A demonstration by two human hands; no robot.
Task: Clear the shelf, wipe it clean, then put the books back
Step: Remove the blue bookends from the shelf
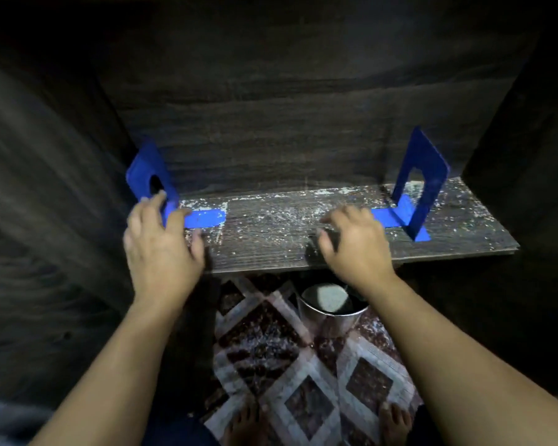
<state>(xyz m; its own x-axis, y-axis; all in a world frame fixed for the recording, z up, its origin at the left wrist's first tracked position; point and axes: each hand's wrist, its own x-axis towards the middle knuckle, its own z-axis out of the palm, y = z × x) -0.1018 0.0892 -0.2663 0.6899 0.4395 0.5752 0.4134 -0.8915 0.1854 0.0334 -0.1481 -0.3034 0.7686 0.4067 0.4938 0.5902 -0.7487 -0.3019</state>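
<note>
I see no books on the shelf point(271, 235); white dust point(281, 217) covers it, so wiping and restocking remain. My left hand point(161, 246), fingers spread, touches the blue bookend point(142, 175) at nine o'clock; my right hand point(355, 243) curls mid-shelf, hold unclear.

Dusty shelf point(271, 239) — two blue bookends point(416, 188)

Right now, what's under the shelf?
A metal bucket on a patterned rug, something pale inside it. The shelf and the right forearm hide its far side.
</note>
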